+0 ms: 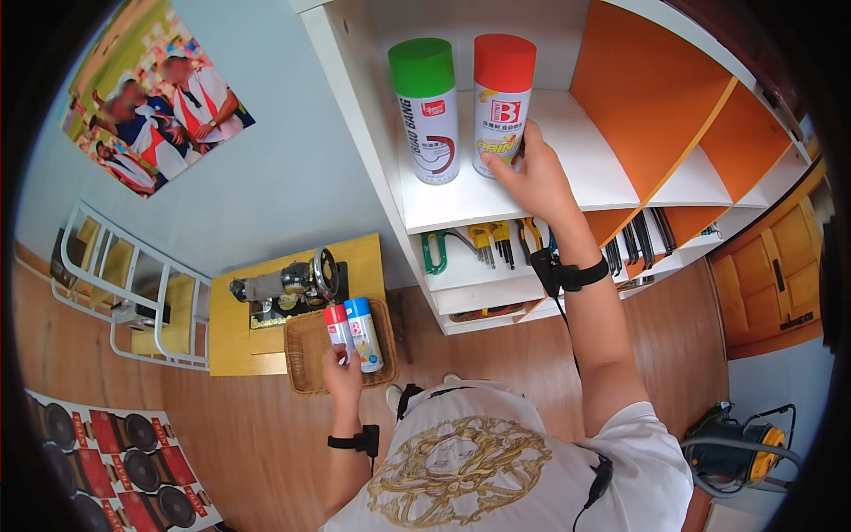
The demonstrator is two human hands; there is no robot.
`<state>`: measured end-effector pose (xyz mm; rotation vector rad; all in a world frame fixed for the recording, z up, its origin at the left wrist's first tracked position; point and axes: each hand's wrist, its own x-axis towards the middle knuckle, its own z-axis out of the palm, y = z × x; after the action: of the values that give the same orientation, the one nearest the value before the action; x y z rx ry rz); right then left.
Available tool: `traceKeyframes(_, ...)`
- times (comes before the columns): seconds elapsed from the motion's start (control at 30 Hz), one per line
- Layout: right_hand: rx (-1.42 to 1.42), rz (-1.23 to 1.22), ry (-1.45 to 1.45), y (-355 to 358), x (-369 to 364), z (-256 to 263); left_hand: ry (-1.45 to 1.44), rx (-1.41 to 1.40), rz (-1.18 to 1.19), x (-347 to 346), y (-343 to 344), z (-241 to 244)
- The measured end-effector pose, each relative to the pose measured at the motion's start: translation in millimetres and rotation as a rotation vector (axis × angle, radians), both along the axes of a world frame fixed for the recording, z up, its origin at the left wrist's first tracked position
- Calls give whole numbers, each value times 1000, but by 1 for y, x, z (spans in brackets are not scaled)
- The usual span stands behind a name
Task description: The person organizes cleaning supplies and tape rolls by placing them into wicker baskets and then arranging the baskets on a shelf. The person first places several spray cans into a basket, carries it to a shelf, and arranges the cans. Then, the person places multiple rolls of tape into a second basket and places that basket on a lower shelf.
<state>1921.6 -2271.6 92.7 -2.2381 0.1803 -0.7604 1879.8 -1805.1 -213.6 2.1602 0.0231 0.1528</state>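
Note:
My right hand [535, 174] is around the lower part of a red-capped spray paint can [503, 110], upright on the upper white shelf. Just left of it a green-capped spray can [429, 126] stands on the same shelf, not touching it. Lower down, my left hand [343, 376] has its fingers at the lower part of a smaller red-capped spray can [338, 327], over a wicker basket [296, 376]. A blue-capped spray paint can [367, 336] leans in the basket beside it. Whether the smaller can is lifted cannot be told.
Below the upper shelf lie a green-handled tool [435, 254], hex key sets [490, 239] and pliers. Orange dividers [638, 86] split the shelving unit. A sewing machine [286, 282] sits on the wooden table [233, 332] at left. A vacuum cleaner [738, 442] stands at lower right.

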Motion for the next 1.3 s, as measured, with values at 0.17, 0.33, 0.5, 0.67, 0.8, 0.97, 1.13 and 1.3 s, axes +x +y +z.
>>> traceKeyframes(0.17, -25, 1, -23, 1, 2, -2, 29, 137, 74, 10, 27, -34)
traceKeyframes(0.33, 5, 43, -120, -5, 12, -20, 147, 279, 120, 26, 43, -73)
traceKeyframes(0.5, 25, 42, -95, -11, 16, -23, 305, 375, 130, 37, 34, -88)
traceKeyframes(0.67, 43, 20, -49, -4, 11, -14, 401, 387, 125, 50, 32, -101)
traceKeyframes(0.8, 62, 74, -80, 0, 19, -13, 464, 227, 53, 60, 66, -132)
traceKeyframes(0.97, 73, 71, -47, -2, 16, -12, 410, 64, 54, 56, 75, -111)
traceKeyframes(1.13, 86, 45, -78, -6, 13, -17, 299, -102, 112, 32, 71, -62)
traceKeyframes(1.3, -36, -21, -387, -10, 7, -26, 206, -467, -8, 7, 43, 22)
